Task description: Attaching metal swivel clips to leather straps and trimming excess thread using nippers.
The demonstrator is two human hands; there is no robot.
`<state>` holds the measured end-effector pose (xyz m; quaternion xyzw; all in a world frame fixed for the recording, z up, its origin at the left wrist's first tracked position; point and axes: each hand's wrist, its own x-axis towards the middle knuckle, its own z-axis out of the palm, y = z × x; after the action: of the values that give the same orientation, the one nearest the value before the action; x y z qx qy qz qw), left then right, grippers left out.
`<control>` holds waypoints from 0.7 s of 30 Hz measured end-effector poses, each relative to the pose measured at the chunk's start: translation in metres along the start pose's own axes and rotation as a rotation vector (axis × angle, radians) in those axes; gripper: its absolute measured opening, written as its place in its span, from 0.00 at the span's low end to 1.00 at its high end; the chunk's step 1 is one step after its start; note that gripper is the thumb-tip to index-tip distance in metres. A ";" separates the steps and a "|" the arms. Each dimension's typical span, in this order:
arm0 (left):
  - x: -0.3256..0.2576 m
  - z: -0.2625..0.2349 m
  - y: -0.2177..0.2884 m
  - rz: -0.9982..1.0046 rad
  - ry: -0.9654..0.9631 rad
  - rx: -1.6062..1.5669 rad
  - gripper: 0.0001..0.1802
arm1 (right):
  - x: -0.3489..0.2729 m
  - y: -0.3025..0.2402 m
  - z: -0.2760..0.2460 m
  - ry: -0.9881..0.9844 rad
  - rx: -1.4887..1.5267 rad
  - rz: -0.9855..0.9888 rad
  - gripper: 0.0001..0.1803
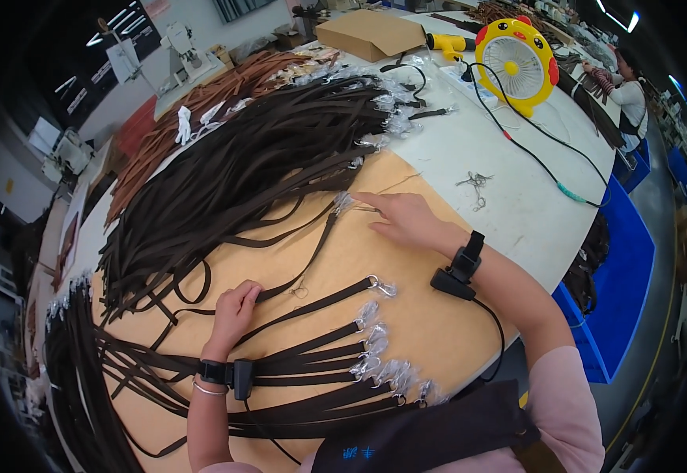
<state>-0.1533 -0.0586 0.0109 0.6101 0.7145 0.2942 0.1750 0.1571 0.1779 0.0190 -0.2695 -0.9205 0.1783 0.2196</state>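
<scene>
My left hand [237, 311] is closed on a dark brown strap [300, 273], which runs up and right across the tan sheet. At the strap's far end is a metal clip in clear plastic wrap [343, 202]. My right hand [406, 217] reaches that clip, its index finger stretched along the wrap and its thumb below. A thin metal piece shows between these fingers; its kind is hard to make out. Below, several dark straps [312, 366] lie side by side, their plastic-wrapped clips [375, 340] pointing right.
A large heap of dark straps [241, 165] covers the table's left side, with brown straps [233, 83] behind. A yellow fan [515, 67], its cable [545, 165], and a cardboard box [371, 35] stand farther back. Blue bins [616, 284] flank the right edge; another person [631, 98] works beyond.
</scene>
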 end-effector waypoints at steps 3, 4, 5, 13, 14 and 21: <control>0.006 0.003 0.008 0.025 -0.030 0.063 0.12 | 0.017 -0.009 0.012 -0.206 -0.025 0.026 0.20; 0.009 0.002 0.010 0.074 -0.036 0.016 0.12 | 0.021 -0.002 0.020 -0.171 -0.012 0.027 0.19; 0.009 -0.002 0.010 0.063 -0.029 0.023 0.12 | 0.025 -0.002 0.023 -0.140 0.002 0.025 0.19; 0.005 -0.023 -0.007 0.228 0.059 0.347 0.06 | 0.017 -0.061 0.040 -0.064 0.153 -0.413 0.16; 0.007 -0.020 -0.007 0.257 0.067 0.387 0.06 | 0.010 -0.077 0.044 -0.181 0.169 -0.446 0.17; -0.017 -0.037 -0.015 0.343 0.076 0.501 0.09 | -0.008 -0.022 0.025 -0.239 -0.003 -0.298 0.19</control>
<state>-0.1841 -0.0842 0.0274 0.7345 0.6576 0.1564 -0.0598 0.1410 0.1509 0.0054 -0.1077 -0.9700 0.1730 0.1324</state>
